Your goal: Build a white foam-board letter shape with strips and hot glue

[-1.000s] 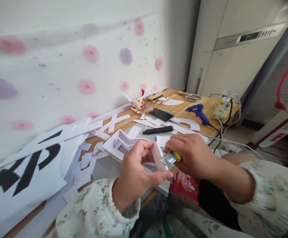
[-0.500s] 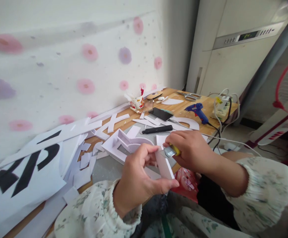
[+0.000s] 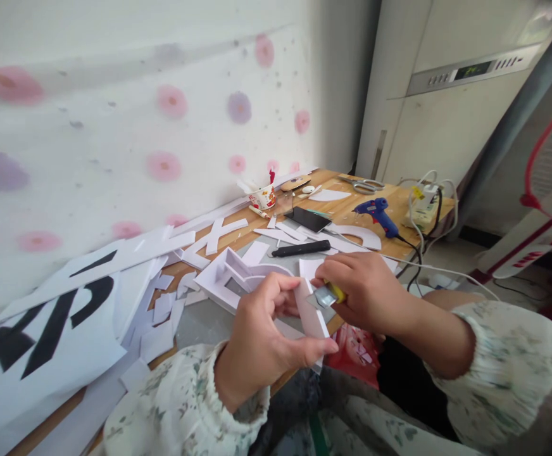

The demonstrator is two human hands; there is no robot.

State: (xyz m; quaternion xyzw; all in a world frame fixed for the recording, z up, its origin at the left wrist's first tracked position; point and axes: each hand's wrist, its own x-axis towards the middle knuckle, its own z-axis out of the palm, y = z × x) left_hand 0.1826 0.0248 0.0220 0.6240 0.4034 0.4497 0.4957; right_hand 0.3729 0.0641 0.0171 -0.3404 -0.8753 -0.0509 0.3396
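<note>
Left hand [image 3: 264,335]: thumb and fingers pinching a white strip [image 3: 310,311], nearer and right of the hollow frame [image 3: 241,273]. Right hand [image 3: 368,288]: closed around a knife [image 3: 327,296], blade at the strip's edge, right of the frame.

Wears puffed off-white sleeves [image 3: 181,405] with grey-green leaf print, ruffled cuffs [image 3: 478,342], and similarly printed cloth [image 3: 380,418] below the desk [image 3: 342,212].

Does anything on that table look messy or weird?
Yes, the white scraps on the wooden table: they lie loose and overlapping, at odd angles, left of the left hand. I see no spill.
</note>
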